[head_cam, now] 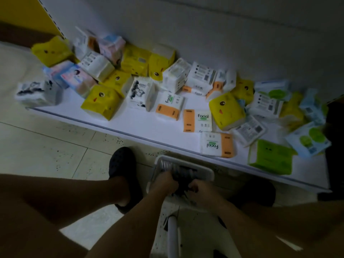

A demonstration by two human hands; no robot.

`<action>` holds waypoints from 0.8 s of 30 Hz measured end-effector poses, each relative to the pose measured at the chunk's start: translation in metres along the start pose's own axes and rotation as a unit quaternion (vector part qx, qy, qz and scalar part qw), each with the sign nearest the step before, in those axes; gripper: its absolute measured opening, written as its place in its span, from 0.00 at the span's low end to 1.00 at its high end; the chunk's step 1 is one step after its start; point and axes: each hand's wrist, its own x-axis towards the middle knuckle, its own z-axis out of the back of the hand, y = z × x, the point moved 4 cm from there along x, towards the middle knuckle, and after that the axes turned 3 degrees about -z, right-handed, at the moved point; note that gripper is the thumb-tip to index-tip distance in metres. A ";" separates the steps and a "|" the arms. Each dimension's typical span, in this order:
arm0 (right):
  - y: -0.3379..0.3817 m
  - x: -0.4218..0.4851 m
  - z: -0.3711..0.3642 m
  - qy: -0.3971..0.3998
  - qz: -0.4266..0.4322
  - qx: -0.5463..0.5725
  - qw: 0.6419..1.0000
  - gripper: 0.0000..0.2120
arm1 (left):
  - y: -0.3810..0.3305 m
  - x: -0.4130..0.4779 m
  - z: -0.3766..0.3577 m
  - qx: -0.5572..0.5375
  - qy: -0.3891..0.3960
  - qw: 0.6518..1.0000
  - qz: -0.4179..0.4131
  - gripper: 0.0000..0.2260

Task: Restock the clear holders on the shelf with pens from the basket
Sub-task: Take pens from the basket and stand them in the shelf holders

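My left hand [163,183] and right hand [201,189] have fingers clamped on pens [183,174] in the basket [186,162], on the floor [55,146] by the shelf [149,125] front edge; no holders visible, nothing restocked yet, I judge
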 end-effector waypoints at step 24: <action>-0.027 0.033 -0.021 0.054 -0.089 0.033 0.994 0.13 | 0.005 0.026 -0.025 -0.057 -0.006 0.998 0.008 0.08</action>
